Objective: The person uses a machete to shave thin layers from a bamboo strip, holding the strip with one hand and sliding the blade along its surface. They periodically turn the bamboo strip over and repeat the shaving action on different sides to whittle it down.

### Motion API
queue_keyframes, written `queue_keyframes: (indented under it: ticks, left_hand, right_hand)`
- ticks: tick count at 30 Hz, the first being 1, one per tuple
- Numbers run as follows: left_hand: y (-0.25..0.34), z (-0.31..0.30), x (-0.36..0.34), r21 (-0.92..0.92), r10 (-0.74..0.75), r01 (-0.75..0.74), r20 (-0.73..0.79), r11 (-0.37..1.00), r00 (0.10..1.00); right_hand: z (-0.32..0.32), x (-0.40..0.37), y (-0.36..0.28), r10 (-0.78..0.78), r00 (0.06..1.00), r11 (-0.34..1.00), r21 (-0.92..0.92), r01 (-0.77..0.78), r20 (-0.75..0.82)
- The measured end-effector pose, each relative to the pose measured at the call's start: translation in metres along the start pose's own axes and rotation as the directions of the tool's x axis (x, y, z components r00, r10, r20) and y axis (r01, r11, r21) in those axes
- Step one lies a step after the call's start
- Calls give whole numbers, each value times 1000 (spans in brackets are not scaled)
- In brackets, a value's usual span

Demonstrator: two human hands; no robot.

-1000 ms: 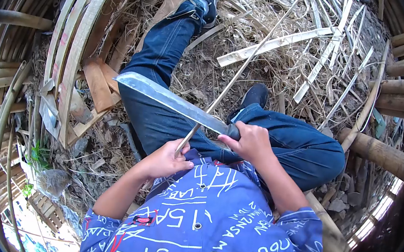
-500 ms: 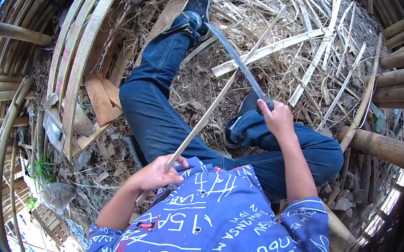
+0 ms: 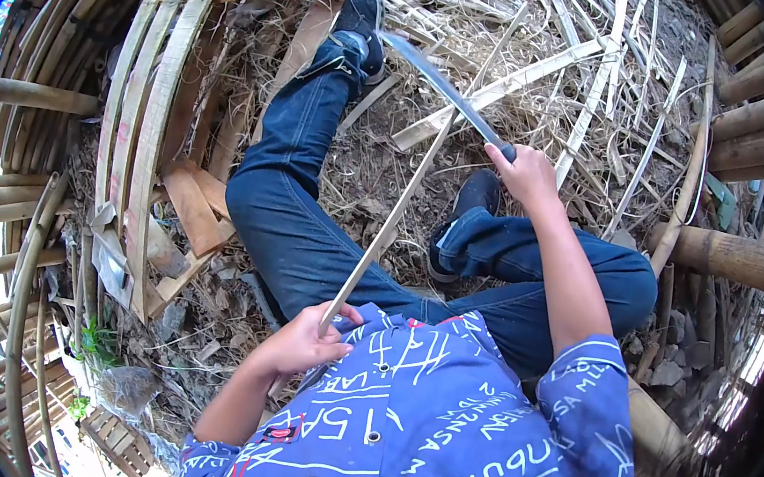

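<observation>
A long, thin bamboo strip (image 3: 390, 225) runs from beside my shirt up and to the right, past my knees. My left hand (image 3: 304, 344) is closed round its lower part, close to my belly. In my right hand (image 3: 527, 177), above my bent leg, is the dark handle of a long knife (image 3: 442, 85). The blade points up and left toward my shoe and crosses the strip near its upper part. Whether blade and strip touch, I cannot tell.
Several loose strips (image 3: 595, 103) and shavings litter the ground ahead. A slatted wooden frame (image 3: 154, 109) lies at the left, with a brown board piece (image 3: 192, 207) beside it. Bamboo poles (image 3: 728, 261) stand at the right, and more line the left side.
My right hand has moved up with the knife, whose blade now crosses the strip higher up. The left hand still holds the strip, slightly lower and to the right in view.
</observation>
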State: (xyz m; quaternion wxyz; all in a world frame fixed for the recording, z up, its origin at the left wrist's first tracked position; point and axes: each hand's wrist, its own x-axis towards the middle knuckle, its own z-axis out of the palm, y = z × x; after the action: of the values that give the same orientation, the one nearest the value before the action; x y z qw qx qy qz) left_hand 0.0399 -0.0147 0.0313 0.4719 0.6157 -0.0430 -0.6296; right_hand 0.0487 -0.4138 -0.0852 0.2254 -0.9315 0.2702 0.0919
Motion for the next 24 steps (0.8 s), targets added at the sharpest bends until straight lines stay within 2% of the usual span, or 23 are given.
queue_keyframes:
  ticks: [2,3,4,6,7,8,11,12,14,17,19,20,22,23,24]
  left_hand:
    - [1,-3,3,-84,-41,42,10,996,999]
    - [-6,-7,4,-77,-78,78,-1,994,997]
    - [-4,-6,5,-81,-83,83,2,993,997]
    - [1,-4,4,-30,-64,64,-8,998,998]
    - [3,-4,3,-37,-70,70,-14,997,997]
    - [6,-4,1,-21,-66,66,-20,998,998]
    - [3,-3,-6,-1,-58,58,-15,998,998]
    - [2,-4,-6,1,-34,34,-9,999,999]
    - [5,-4,-5,5,-26,26,5,1000,1000]
    - [12,0,-3,18,-33,33,-10,999,999]
    - [9,2,-3,205,-44,72,-140,976,989]
    - [12,4,-4,196,-49,76,-143,978,989]
    - [27,11,-6,398,40,73,-270,915,962]
    - [34,12,-5,470,21,140,-321,871,947]
    - [31,12,-3,468,16,146,-326,872,945]
  right_hand:
    - [0,3,-10,-12,1000,1000,-26,12,3]
    - [0,-2,-18,-14,1000,998,-56,15,19]
    - [-1,-10,-25,-38,999,999,2,38,28]
    - [8,-25,-29,-103,992,994,-15,104,73]
    - [3,-29,-35,-117,984,984,-122,133,132]
    - [5,-24,-32,-124,983,983,-117,140,139]
    - [11,7,2,0,999,998,-59,-2,-34]
    - [8,20,10,102,995,995,16,-101,-18]
    - [12,37,25,190,978,982,7,-190,-80]
    - [3,29,12,136,988,990,-20,-137,-71]
    - [4,10,-2,94,994,995,21,-93,-48]
    - [6,-3,-9,62,998,996,70,-60,-26]
    - [9,-31,-27,7,999,980,196,-16,44]
    - [8,-48,-40,-32,996,970,243,11,81]
    - [9,-65,-52,-70,991,956,291,34,115]
